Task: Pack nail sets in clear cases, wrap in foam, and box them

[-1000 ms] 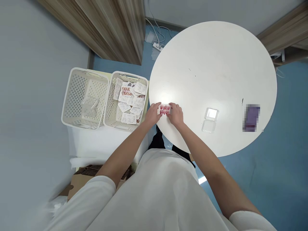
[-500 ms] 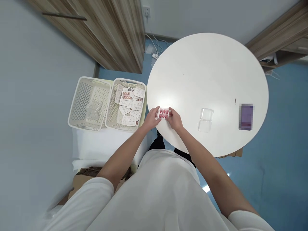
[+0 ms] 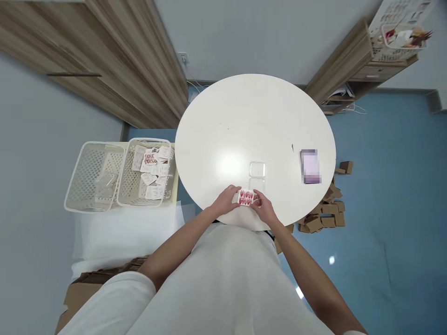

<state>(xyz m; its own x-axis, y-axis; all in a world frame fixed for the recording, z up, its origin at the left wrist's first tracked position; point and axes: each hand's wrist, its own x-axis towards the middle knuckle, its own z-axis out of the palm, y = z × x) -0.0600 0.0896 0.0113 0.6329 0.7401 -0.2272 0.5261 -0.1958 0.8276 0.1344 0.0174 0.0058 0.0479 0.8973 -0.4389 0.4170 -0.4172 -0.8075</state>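
Between my two hands is a white card of press-on nails (image 3: 246, 197), its rows of red and pink nails facing up. My left hand (image 3: 226, 201) pinches the card's left edge, thumb below and fingers above. On the right edge, the fingers of my right hand (image 3: 264, 207) are closed on it too. Just beyond the hands, an opened clear plastic case (image 3: 257, 169) lies on the white oval table (image 3: 209, 116); its nearer half is partly behind the card and my right hand.
Left of the table stand two white baskets: one with several printed cards (image 3: 153, 191), the other with clear plastic pieces (image 3: 105, 185). A blurred purple item (image 3: 310, 166) lies at the table's right. Cardboard boxes (image 3: 314, 223) are on the floor beyond the right edge.
My view has shifted and turned to the right. Both hands, still holding the nail card, have moved right along the table, now close to the clear case.
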